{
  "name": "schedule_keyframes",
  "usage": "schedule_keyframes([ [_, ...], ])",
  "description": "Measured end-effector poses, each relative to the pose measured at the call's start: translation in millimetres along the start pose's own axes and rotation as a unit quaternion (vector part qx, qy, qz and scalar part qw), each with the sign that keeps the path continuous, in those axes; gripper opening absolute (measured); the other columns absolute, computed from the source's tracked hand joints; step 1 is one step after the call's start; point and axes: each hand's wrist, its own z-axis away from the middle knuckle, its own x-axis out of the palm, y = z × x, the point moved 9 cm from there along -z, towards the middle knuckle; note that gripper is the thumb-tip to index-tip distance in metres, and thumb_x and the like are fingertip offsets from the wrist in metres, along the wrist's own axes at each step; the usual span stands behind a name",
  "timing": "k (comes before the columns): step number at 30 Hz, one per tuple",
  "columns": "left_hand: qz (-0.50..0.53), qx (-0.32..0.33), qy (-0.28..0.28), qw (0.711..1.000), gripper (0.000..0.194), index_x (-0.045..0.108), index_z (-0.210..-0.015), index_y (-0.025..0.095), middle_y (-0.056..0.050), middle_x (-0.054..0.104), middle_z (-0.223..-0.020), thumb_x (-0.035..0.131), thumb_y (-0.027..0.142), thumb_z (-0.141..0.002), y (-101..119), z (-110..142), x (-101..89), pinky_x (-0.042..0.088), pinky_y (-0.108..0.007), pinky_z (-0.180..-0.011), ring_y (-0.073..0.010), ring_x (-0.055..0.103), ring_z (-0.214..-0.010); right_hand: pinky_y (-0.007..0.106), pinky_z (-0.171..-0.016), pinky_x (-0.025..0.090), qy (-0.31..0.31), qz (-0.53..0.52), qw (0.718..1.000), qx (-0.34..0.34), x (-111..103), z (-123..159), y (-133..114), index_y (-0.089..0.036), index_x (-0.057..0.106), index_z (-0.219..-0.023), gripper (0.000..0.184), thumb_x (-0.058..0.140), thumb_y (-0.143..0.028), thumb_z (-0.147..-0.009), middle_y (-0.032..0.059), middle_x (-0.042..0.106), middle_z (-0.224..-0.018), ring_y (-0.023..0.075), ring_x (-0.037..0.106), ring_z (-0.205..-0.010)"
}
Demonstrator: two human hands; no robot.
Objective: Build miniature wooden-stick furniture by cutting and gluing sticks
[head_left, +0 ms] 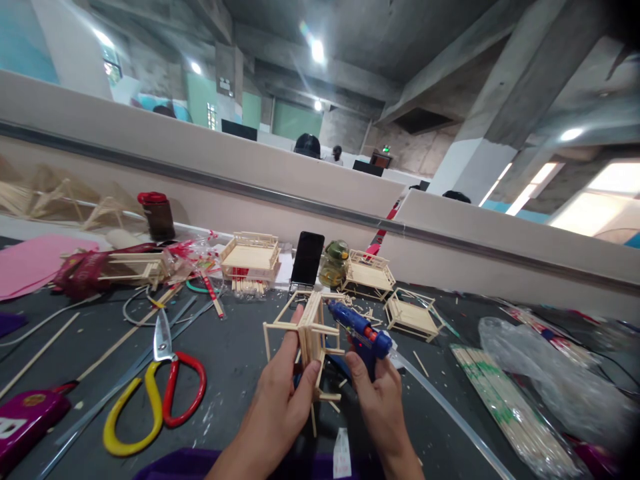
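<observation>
My left hand (287, 380) is closed around a small wooden stick frame (313, 327), held on edge above the dark table with its short legs sticking out to both sides. In my right hand (377, 393) is a blue hot glue gun (360, 327), gripped by its handle. Its nozzle points up and left, close to the upper right side of the frame; whether it touches I cannot tell. A long clear glue stick (440, 400) runs from the back of the gun toward the lower right.
Scissors (163, 387) with red and yellow handles lie left. Stick-built models (250, 257) stand at the back beside a propped phone (307, 260) and a green-lidded jar (334, 263). A bag of sticks (510, 407) lies right. A red-lidded bottle (156, 217) stands by the partition (210, 187).
</observation>
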Motion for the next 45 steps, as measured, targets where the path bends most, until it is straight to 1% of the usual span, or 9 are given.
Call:
schedule_keyframes([
  [6,0.036,-0.012,-0.012,0.999,0.069,0.014,-0.153,0.026,-0.011,0.044,-0.148,0.048,0.033,-0.093,-0.9,-1.8,2.7,0.052,-0.036,-0.093,-0.0264,0.057,-0.121,0.032,-0.083,0.054,0.003,0.007,1.0,-0.005,-0.8,-0.6,-2.2,-0.02,0.066,-0.116,0.034,0.054,-0.04,-0.091,0.0064,0.074,-0.101,0.0223,0.069,-0.092],
  [11,0.086,-0.012,-0.005,0.996,0.072,0.013,-0.153,0.027,-0.01,0.043,-0.149,0.05,0.032,-0.092,-0.5,-2.8,2.5,0.049,-0.035,-0.099,-0.0267,0.049,-0.13,0.031,-0.082,0.053,-0.001,0.006,1.0,0.006,-0.2,-0.9,-1.3,-0.02,0.066,-0.112,0.032,0.053,-0.04,-0.091,0.0056,0.074,-0.097,0.0217,0.069,-0.089],
  [14,0.12,-0.018,-0.001,0.993,0.072,0.015,-0.153,0.027,-0.01,0.039,-0.152,0.052,0.032,-0.092,-2.1,-3.1,1.8,0.044,-0.037,-0.104,-0.0266,0.046,-0.132,0.031,-0.079,0.054,-0.003,0.001,1.0,0.011,0.7,-0.7,0.5,-0.02,0.067,-0.11,0.03,0.054,-0.039,-0.091,0.0056,0.074,-0.096,0.0217,0.069,-0.088],
  [18,0.164,-0.031,-0.001,0.986,0.075,0.015,-0.153,0.024,-0.012,0.036,-0.153,0.055,0.035,-0.09,-1.8,-4.2,1.3,0.038,-0.039,-0.109,-0.0266,0.042,-0.135,0.032,-0.081,0.054,0.0,-0.007,1.0,-0.001,0.4,-1.4,-1.1,-0.02,0.067,-0.109,0.029,0.054,-0.038,-0.091,0.0064,0.074,-0.1,0.0225,0.069,-0.092],
  [23,0.219,-0.048,-0.002,0.974,0.079,0.016,-0.153,0.023,-0.013,0.035,-0.154,0.059,0.037,-0.087,1.1,-6.6,1.3,0.041,-0.036,-0.107,-0.026,0.041,-0.135,0.032,-0.082,0.054,-0.003,-0.006,1.0,-0.003,0.1,-2.6,-3.1,-0.021,0.067,-0.11,0.029,0.054,-0.037,-0.091,0.0058,0.074,-0.099,0.0223,0.069,-0.092],
  [32,0.232,-0.063,0.009,0.971,0.082,0.019,-0.152,0.023,-0.013,0.039,-0.151,0.063,0.038,-0.084,-1.4,-6.3,-0.4,0.043,-0.036,-0.105,-0.0268,0.044,-0.134,0.032,-0.087,0.051,-0.008,0.014,1.0,0.016,0.6,-2.0,2.9,-0.021,0.066,-0.112,0.031,0.053,-0.039,-0.092,0.0059,0.073,-0.105,0.0222,0.067,-0.099],
  [37,0.24,-0.074,0.008,0.968,0.084,0.019,-0.152,0.024,-0.013,0.042,-0.149,0.064,0.038,-0.083,-2.4,-6.4,-0.2,0.045,-0.037,-0.103,-0.028,0.045,-0.133,0.031,-0.086,0.051,-0.004,0.023,1.0,0.016,-0.5,-0.5,3.0,-0.021,0.067,-0.112,0.029,0.054,-0.037,-0.091,0.0065,0.073,-0.109,0.0226,0.066,-0.103],
  [41,0.235,-0.076,0.015,0.969,0.084,0.021,-0.151,0.023,-0.013,0.041,-0.15,0.065,0.039,-0.082,-3.4,-6.8,-1.8,0.042,-0.037,-0.106,-0.0278,0.044,-0.133,0.031,-0.085,0.051,-0.011,0.036,0.999,0.02,0.2,0.1,2.0,-0.021,0.066,-0.111,0.03,0.053,-0.039,-0.092,0.006,0.073,-0.107,0.0224,0.067,-0.102],
  [45,0.236,-0.087,0.016,0.968,0.085,0.023,-0.151,0.022,-0.014,0.045,-0.147,0.067,0.041,-0.081,-2.6,-6.0,-2.0,0.042,-0.036,-0.105,-0.0285,0.045,-0.132,0.032,-0.084,0.051,-0.02,0.047,0.998,0.028,0.9,0.4,0.2,-0.02,0.066,-0.11,0.031,0.051,-0.042,-0.092,0.0061,0.074,-0.106,0.0229,0.067,-0.101],
])
